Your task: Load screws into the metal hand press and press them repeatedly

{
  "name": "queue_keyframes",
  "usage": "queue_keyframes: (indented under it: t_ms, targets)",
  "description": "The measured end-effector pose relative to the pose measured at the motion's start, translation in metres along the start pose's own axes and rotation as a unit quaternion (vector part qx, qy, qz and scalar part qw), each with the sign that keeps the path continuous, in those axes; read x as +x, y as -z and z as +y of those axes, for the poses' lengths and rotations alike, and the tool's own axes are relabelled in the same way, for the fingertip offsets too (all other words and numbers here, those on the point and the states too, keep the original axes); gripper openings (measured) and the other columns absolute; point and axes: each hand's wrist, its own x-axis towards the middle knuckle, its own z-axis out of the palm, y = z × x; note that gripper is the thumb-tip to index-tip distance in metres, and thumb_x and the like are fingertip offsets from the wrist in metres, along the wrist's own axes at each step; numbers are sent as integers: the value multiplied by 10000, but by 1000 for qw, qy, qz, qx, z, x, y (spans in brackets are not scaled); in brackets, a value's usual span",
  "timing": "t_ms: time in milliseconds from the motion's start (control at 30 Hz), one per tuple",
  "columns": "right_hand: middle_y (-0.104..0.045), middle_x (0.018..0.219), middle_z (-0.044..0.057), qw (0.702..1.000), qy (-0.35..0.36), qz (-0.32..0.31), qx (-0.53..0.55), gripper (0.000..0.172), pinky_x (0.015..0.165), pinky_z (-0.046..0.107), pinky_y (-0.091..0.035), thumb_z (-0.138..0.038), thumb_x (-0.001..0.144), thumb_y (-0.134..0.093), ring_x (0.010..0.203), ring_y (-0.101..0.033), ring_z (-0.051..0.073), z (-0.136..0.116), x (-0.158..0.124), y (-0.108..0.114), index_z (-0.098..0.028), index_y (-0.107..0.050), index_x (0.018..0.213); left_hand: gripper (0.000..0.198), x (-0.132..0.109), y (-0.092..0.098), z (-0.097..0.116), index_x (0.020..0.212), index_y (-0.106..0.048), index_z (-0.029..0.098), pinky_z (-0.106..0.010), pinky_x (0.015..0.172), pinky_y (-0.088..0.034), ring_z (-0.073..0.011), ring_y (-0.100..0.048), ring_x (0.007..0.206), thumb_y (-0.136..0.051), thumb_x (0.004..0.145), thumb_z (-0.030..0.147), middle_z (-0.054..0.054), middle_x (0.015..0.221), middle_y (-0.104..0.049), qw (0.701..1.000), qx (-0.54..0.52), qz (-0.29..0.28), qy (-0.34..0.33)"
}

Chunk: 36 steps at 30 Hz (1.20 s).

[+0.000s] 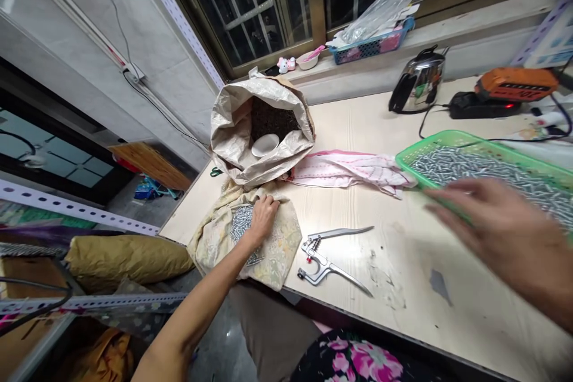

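Silver metal, small pieces, two lots. First lot: a heap of small metal pieces (242,222) on a patterned cloth (286,239), beige with pale yellow figures, spread at the near edge of the table (349,125). Second lot: a broad layer of loose metal pieces (465,168) in a green plastic basket (409,158) with perforated sides, at the right of the table.

Hands, two, well apart. Left hand (265,216): fingers curled downward at the right side of the heap, over the cloth; whether anything is gripped cannot be told. Right hand (492,224): blurred, in front of the green basket and overlapping its near rim in view; contact and contents of the grasp cannot be told.

Hand pliers (324,269), one, grey metal with a red detail: lying between the two hands, handles spread apart, tips to the right.

Woven sack (228,137), one, pale, mouth open toward the viewer, behind the cloth; inside, dark loose material (275,119) and a white dish (265,144). Pink-and-white cloth (344,171), one, crumpled, between sack and green basket.

Rear right: shiny kettle (423,80), one; orange battery (514,83), one, on a black charger (483,106) showing a red light.
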Motion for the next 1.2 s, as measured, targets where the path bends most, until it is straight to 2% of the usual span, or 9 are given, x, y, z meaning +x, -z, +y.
queue_keyframes:
  t_ms: [67,133,267,367,467,567,667,933,1200]
  targets:
    - [-563,1122,116,996,20,12,85,301,792,436,-508,-432,956,-412,970,-586,272,-41,-10,-24,-268,-625,1090,220,8,1,-3,917,-672,162,-355,779,-406,-240,-498,931,-455,950,178,-101,918,-596,1000,9,-18,-14]
    - [-578,1070,110,987,61,-59,140,290,739,381,-499,-436,958,-439,902,-586,229,-78,-17,-47,-221,-615,1040,224,13,5,-3,883,-671,160,-360,774,-403,-249,-504,932,-456,944,174,-112,919,-601,999,7,-27,-21]
    - [-581,893,65,973,89,-153,149,174,697,348,-424,-355,933,-528,774,-538,197,-114,-24,-83,-185,-565,927,208,4,22,11,885,-679,152,-360,815,-415,-254,-533,965,-484,934,204,-118,950,-646,999,-39,-13,-9]
    - [-572,839,37,967,101,-179,148,80,652,310,-377,-200,937,-473,697,-506,163,-117,-23,-96,-177,-525,880,158,-27,35,37,880,-703,160,-295,762,-448,-199,-606,844,-564,886,235,-64,880,-702,971,-231,-15,61]
    - [-556,817,30,971,121,-166,124,152,579,293,-324,-91,923,-402,647,-473,146,-117,-24,-100,-172,-507,850,188,-64,41,64,845,-727,162,-239,630,-443,-152,-619,671,-615,830,312,-23,761,-718,900,-407,-81,135]
    - [-540,794,31,979,154,-110,76,222,578,305,-315,-23,909,-355,647,-462,150,-119,-27,-98,-171,-508,846,267,-90,37,80,839,-738,147,-220,559,-415,-136,-587,600,-633,792,387,-18,697,-705,848,-486,-108,182]
    - [-530,779,29,980,172,-83,58,238,566,310,-315,-11,908,-347,639,-457,151,-121,-29,-94,-172,-510,843,301,-100,29,85,831,-742,143,-216,560,-410,-134,-582,613,-647,772,422,-25,708,-704,823,-521,-108,198]
    - [-522,773,22,979,170,-89,65,226,559,308,-313,-36,922,-352,627,-455,146,-120,-27,-90,-178,-506,836,312,-96,20,87,755,-748,144,-245,641,-427,-159,-594,692,-650,743,440,-54,738,-687,847,-489,-117,174]
    - [-555,831,27,971,133,-166,111,193,529,278,-287,-75,937,-351,625,-455,129,-114,-28,-101,-171,-504,870,340,-80,28,83,707,-733,129,-224,545,-339,-121,-501,577,-637,695,455,-17,619,-631,861,-413,-246,169]
